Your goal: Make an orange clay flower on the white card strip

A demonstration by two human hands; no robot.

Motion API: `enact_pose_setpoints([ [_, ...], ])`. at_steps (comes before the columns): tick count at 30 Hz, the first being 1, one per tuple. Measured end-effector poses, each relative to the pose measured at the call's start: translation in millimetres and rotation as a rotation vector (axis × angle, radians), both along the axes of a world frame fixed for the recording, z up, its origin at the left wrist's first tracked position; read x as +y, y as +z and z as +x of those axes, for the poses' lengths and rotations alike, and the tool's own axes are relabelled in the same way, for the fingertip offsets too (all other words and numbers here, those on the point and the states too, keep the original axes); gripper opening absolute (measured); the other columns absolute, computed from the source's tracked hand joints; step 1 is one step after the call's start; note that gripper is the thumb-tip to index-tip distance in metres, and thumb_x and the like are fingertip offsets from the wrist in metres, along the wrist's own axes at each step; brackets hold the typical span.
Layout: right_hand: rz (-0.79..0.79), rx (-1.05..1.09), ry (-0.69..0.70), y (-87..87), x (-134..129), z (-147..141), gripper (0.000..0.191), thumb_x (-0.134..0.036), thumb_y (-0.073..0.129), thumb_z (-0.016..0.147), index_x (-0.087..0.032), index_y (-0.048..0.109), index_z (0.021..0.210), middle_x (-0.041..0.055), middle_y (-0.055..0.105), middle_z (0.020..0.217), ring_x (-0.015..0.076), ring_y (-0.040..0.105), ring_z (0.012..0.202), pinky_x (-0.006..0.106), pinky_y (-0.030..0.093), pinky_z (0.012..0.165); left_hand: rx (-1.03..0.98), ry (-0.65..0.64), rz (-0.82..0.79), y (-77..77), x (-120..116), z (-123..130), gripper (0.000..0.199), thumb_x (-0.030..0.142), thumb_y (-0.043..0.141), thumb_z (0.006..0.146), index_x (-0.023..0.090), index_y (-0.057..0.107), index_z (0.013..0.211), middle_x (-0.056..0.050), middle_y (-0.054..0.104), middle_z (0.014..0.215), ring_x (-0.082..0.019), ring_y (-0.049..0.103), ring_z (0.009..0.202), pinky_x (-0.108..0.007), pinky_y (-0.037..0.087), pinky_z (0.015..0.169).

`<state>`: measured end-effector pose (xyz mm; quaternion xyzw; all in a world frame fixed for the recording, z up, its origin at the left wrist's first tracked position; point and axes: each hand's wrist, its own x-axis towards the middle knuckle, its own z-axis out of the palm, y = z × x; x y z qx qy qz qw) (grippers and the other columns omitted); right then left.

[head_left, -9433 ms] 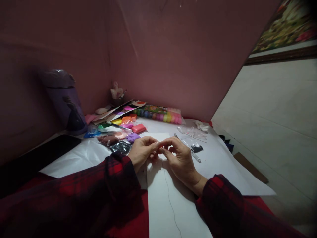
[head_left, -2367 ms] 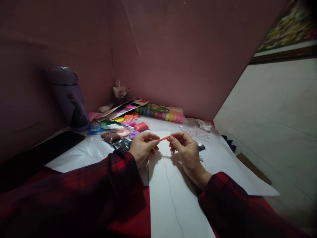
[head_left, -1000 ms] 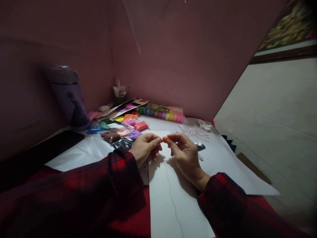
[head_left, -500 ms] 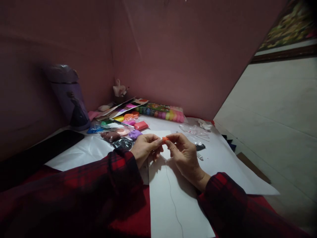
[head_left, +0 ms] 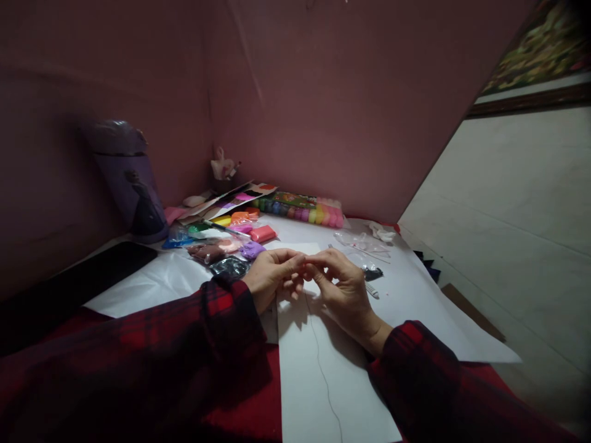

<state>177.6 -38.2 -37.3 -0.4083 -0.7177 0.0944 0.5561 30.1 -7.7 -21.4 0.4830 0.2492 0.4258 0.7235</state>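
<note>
Moved closer: left hand [head_left: 271, 275], right hand [head_left: 345, 290]; one orange piece hidden, one fork [head_left: 372, 291].

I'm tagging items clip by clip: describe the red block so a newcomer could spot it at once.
Find the tall purple tumbler at left, then the pile of colourful packets to its right. The red block lies at that pile's right edge, beyond the left hand. Unlike the orange packet and purple lump near it, it is red and brick-shaped.
</note>
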Motion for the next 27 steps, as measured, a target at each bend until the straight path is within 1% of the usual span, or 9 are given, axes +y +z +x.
enact_pose_setpoints([
  [2,-0.009,0.042,-0.021,0.1,-0.1,-0.1,0.011,-0.019,0.059,0.086,-0.022,0.068,0.092,0.0021,0.06,0.08,0.0158,0.057,0.073,0.028,0.043,0.062,0.017,0.044,0.01,-0.2,0.5,-0.2,0.041,0.041,0.081,0.059,0.008,0.063,0.076,-0.002,0.063,0.06,-0.007,0.052,0.041,-0.017,0.043,0.037],
  [4,-0.079,0.149,-0.012,0.2,0.2,-1.1,0.007,-0.022,0.06,0.085,-0.021,0.065,0.09,0.0016,0.061,0.08,0.0155,0.057,0.073,0.027,0.044,0.061,0.041,0.087,0.014,-1.3,1.6,-0.6,0.039,0.04,0.081,0.06,0.009,0.062,0.074,-0.002,0.062,0.059,-0.006,0.051,0.04,-0.017,0.041,0.036],
  [7,-0.224,0.31,0.106,0.8,0.5,-3.7,0.007,-0.026,0.062,0.083,-0.019,0.062,0.083,-0.0003,0.059,0.074,0.0128,0.055,0.064,0.024,0.042,0.052,0.063,0.105,0.035,-4.1,3.7,-1.0,0.035,0.039,0.079,0.063,0.011,0.06,0.071,-0.001,0.062,0.058,-0.006,0.05,0.04,-0.016,0.04,0.036],
  [9,-0.279,0.365,0.17,1.3,0.3,-4.8,0.008,-0.027,0.063,0.082,-0.018,0.062,0.082,-0.0009,0.059,0.072,0.0109,0.052,0.059,0.023,0.04,0.049,0.07,0.106,0.055,-5.9,4.6,-0.9,0.034,0.038,0.078,0.064,0.011,0.059,0.07,-0.001,0.061,0.058,-0.006,0.049,0.04,-0.016,0.039,0.035],
  [15,-0.343,0.426,0.219,1.7,0.4,-4.7,0.013,-0.029,0.067,0.078,-0.017,0.062,0.08,-0.0014,0.058,0.068,0.008,0.047,0.051,0.021,0.036,0.043,0.066,0.109,0.103,-7.2,5.2,0.0,0.032,0.037,0.078,0.064,0.011,0.059,0.07,0.0,0.06,0.058,-0.006,0.049,0.04,-0.017,0.038,0.034],
  [21,-0.415,0.525,0.22,2.4,1.5,-6.0,0.018,-0.032,0.07,0.075,-0.016,0.062,0.076,-0.0021,0.055,0.061,0.009,0.046,0.051,0.019,0.035,0.041,0.098,0.122,0.123,-6.1,3.8,-0.5,0.032,0.037,0.077,0.065,0.011,0.06,0.072,-0.001,0.061,0.061,-0.007,0.049,0.042,-0.017,0.038,0.036],
  [27,-0.459,0.536,0.248,3.3,0.6,-6.2,0.018,-0.032,0.071,0.073,-0.017,0.062,0.075,-0.0019,0.056,0.061,0.0095,0.045,0.05,0.02,0.034,0.041,0.114,0.129,0.133,-3.6,1.6,-0.3,0.034,0.039,0.078,0.063,0.011,0.06,0.071,-0.001,0.061,0.059,-0.007,0.048,0.041,-0.018,0.037,0.036],
])
